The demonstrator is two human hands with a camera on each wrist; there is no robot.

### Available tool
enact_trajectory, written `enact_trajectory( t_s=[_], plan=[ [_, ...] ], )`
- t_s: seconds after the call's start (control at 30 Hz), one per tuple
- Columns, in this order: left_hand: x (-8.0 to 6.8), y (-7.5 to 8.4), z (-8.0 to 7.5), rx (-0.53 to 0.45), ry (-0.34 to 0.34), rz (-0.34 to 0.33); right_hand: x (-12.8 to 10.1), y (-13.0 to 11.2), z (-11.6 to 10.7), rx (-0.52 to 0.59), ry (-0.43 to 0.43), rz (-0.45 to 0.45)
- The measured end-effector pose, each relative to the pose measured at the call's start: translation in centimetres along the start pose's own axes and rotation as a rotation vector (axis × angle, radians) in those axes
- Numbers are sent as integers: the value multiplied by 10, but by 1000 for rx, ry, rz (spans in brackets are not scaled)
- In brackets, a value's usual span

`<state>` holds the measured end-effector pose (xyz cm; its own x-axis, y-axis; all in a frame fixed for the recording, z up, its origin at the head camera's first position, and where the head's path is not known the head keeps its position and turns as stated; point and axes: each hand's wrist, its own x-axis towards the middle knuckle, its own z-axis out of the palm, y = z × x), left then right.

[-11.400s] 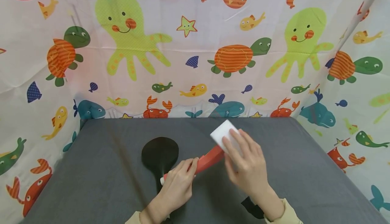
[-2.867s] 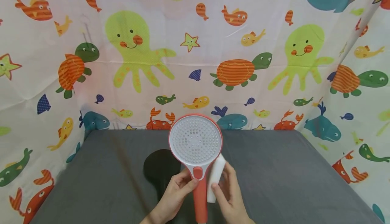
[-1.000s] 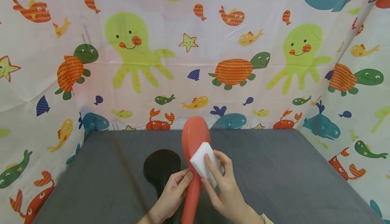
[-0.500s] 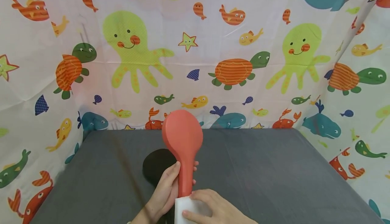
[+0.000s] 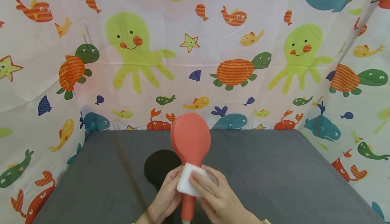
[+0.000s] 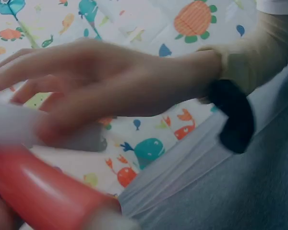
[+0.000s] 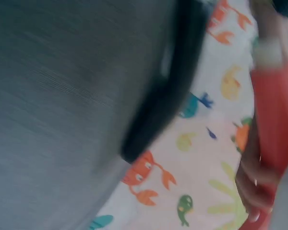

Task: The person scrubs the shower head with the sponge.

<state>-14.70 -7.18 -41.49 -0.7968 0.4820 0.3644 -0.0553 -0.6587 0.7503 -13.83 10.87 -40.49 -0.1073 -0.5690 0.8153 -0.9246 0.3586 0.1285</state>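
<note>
Gripping the red shower head [image 5: 191, 137], the left hand [image 5: 166, 195] likely steadies it against the white sponge [image 5: 185, 182] the right hand [image 5: 220, 197] holds alongside.

From here I see a coral-red shower head [image 5: 191, 137] and a white sponge [image 5: 186, 178]. The bench [image 5: 259, 169] is grey, the white curtain [image 5: 170, 20] printed with orange-striped turtles [image 5: 234, 72] and lime octopuses [image 5: 128, 31].
</note>
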Motion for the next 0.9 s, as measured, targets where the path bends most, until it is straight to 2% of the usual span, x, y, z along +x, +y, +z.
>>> enact_trajectory(
  t_s=[0.07,0.17,0.23,0.27,0.33,0.43,0.5,0.6,0.7,0.77,0.9],
  plan=[
    [0,1,-2,11,46,-17,-9,-7,0,-49,-131,-85],
    [1,4,-3,15,92,-54,-22,-16,-3,-30,-358,-147],
    [1,6,-3,22,105,-75,-27,-18,-6,-14,-465,-162],
    [1,6,-2,35,103,-79,-28,-17,-7,-21,-485,-168],
    [2,6,-1,66,72,-63,-26,-14,-7,-57,-413,-189],
    [1,4,1,125,25,-36,-15,-6,-6,-145,-181,-207],
    [1,3,2,145,-1,-22,-4,-1,-6,-148,-17,-151],
    [1,2,5,171,-8,-44,10,5,-10,-108,117,-5],
    [1,2,7,174,-5,-64,13,8,-9,-75,155,118],
    [1,3,7,182,20,-76,9,7,-7,-55,152,114],
    [1,7,5,138,95,-78,-9,-5,-1,18,20,38]
  ],
)
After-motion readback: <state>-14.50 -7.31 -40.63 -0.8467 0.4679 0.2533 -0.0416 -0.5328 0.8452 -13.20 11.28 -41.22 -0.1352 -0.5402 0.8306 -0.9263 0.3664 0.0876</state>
